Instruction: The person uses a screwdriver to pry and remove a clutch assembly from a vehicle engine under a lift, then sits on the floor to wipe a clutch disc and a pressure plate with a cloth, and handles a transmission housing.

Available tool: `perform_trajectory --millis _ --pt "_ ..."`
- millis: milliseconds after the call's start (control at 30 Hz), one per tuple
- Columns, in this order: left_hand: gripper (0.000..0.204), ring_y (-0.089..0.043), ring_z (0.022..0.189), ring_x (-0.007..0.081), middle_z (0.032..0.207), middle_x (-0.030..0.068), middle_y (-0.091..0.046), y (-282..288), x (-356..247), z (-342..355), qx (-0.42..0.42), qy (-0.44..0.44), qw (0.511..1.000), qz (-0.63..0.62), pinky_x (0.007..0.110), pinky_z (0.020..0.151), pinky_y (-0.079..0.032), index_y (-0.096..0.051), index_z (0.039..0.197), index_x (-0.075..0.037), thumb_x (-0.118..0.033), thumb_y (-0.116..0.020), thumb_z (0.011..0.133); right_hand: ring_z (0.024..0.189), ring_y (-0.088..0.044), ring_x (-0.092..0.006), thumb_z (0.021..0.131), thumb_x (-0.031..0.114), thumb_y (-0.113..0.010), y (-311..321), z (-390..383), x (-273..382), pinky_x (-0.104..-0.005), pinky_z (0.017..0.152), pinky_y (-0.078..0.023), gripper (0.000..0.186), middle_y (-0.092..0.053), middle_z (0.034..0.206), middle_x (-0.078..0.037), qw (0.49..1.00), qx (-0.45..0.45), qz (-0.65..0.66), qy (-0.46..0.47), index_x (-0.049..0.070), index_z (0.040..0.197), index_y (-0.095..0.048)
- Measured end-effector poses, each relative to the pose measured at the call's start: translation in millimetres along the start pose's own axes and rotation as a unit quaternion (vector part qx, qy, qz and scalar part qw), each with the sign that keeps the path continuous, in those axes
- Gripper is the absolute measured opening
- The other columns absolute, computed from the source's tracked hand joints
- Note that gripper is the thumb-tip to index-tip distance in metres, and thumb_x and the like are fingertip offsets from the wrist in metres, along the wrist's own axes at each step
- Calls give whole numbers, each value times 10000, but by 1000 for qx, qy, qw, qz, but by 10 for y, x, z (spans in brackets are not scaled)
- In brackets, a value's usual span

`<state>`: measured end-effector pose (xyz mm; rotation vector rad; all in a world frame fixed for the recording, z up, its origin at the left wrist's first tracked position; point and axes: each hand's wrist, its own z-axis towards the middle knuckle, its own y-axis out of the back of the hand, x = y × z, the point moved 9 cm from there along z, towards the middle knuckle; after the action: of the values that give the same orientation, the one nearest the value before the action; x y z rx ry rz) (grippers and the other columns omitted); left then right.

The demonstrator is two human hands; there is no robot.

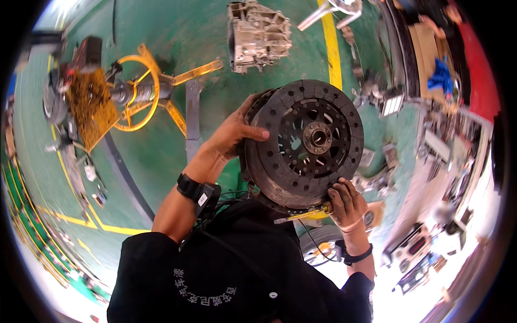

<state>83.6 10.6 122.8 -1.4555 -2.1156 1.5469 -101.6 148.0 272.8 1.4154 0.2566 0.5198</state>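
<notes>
Held up before my chest is a round clutch assembly, with a dark, dirty clutch disc [272,156] on its upper face and a splined metal hub [318,138] in its middle. My left hand [239,132] grips the left rim, the thumb lying over the disc's face and the other fingers hidden beneath. At the lower right edge, my right hand [347,204] is closed on the rim with blackened fingertips. A slim yellow tool [307,215], perhaps a screwdriver, sticks out leftward from under the right hand; how it is held is partly hidden.
A metal gearbox housing [258,37] lies on the green floor ahead. To the left stands a yellow stand with a handwheel [156,81] and spread legs. Metal parts [377,180] lie at the right, near a cluttered bench [452,140]. A white stool [344,8] is at the top.
</notes>
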Motion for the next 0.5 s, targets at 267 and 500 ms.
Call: perform_trajectory --millis 267,500 --pt "957 -394 1349 236 1459 87 -415 -823 906 419 22 112 990 86 358 1123 -329 -327 1462 -32 143 -739 616 877 -665 -221 777 82 -697 -6 -1381 -146 -284 652 -547 179 -693 913 -39 979 -109 -33 -171 92 952 -664" --pt "1031 -383 1360 216 1478 71 -405 -1815 1821 419 145 153 935 287 338 1130 -298 -328 1472 -55 106 -794 566 784 -608 -212 731 96 -655 -122 -2554 80 -314 599 -522 231 -620 925 -41 952 -161 -48 -258 113 958 -612"
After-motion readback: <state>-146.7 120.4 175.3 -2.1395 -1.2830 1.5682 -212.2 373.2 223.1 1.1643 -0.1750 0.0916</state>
